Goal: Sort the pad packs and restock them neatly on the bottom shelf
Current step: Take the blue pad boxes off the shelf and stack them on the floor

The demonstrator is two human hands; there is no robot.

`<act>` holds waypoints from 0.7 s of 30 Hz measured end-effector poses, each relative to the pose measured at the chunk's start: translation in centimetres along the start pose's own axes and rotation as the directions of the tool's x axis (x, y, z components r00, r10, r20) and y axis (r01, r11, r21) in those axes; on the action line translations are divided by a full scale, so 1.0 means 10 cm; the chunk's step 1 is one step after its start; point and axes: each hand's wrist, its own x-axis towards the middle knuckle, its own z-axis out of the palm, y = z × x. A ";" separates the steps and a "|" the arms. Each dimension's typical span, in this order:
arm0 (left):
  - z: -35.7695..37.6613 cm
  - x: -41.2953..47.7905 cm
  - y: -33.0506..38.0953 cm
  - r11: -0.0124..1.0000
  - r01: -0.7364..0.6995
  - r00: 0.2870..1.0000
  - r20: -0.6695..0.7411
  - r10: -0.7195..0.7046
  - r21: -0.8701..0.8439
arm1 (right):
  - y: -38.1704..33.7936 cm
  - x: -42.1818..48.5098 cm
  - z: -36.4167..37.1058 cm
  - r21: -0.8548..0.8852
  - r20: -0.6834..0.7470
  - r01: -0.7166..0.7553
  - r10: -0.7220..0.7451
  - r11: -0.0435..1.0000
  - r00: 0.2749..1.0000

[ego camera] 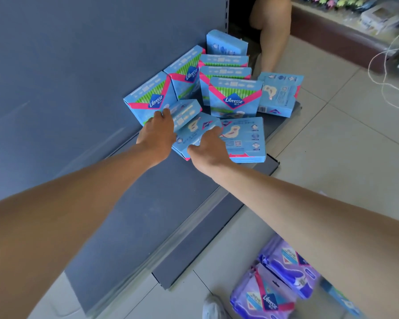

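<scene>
Grey-blue metal makes up the shelf back wall (67, 65) and the flat grey bottom shelf (171, 215), with pale floor tiles (343, 146) beside it. The left hand (158, 133) has its fingers close together, curled over one end of a tilted blue cardboard pad pack (186, 111). The right hand (209, 149) pinches a flat blue cardboard pad pack (191, 137) — thumb on the near edge, fingers spread on top. It sits partly under the tilted one, on the shelf or just above it; I cannot tell which. Just past the fingertips of both hands stand more blue packs with pink stripes (234, 97), upright in a loose bunch. Right beside the right fingers lies another blue pack (247, 139), back side up. Far behind the fingers, near the right elbow, purple soft plastic packs (267, 293) lie on the tiles.
</scene>
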 end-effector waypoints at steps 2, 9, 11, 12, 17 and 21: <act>-0.01 0.04 -0.02 0.996 -0.051 0.999 -0.009 0.052 0.077 | -0.03 0.07 0.07 0.057 -0.079 -0.026 0.030 0.998 0.996; -0.09 0.07 -0.30 0.987 -0.119 0.990 -0.085 0.111 -0.106 | -0.29 0.27 0.11 0.292 -0.127 -0.139 0.183 0.946 0.975; -0.11 0.03 -0.39 0.974 -0.120 0.990 -0.099 0.102 -0.191 | -0.38 0.29 0.07 0.330 -0.084 -0.137 0.174 0.934 0.981; -0.13 0.00 -0.42 0.962 -0.125 0.989 -0.102 0.103 -0.241 | -0.41 0.29 0.06 0.343 -0.071 -0.129 0.163 0.930 0.984; -0.25 -0.17 -0.51 0.841 -0.076 0.997 -0.060 0.051 -0.535 | -0.41 0.05 0.02 0.143 -0.093 -0.044 0.058 0.989 0.994; -0.30 -0.33 -0.54 0.664 0.049 0.998 0.058 -0.008 -0.746 | -0.28 -0.20 0.01 0.227 -0.082 0.091 -0.074 0.970 0.994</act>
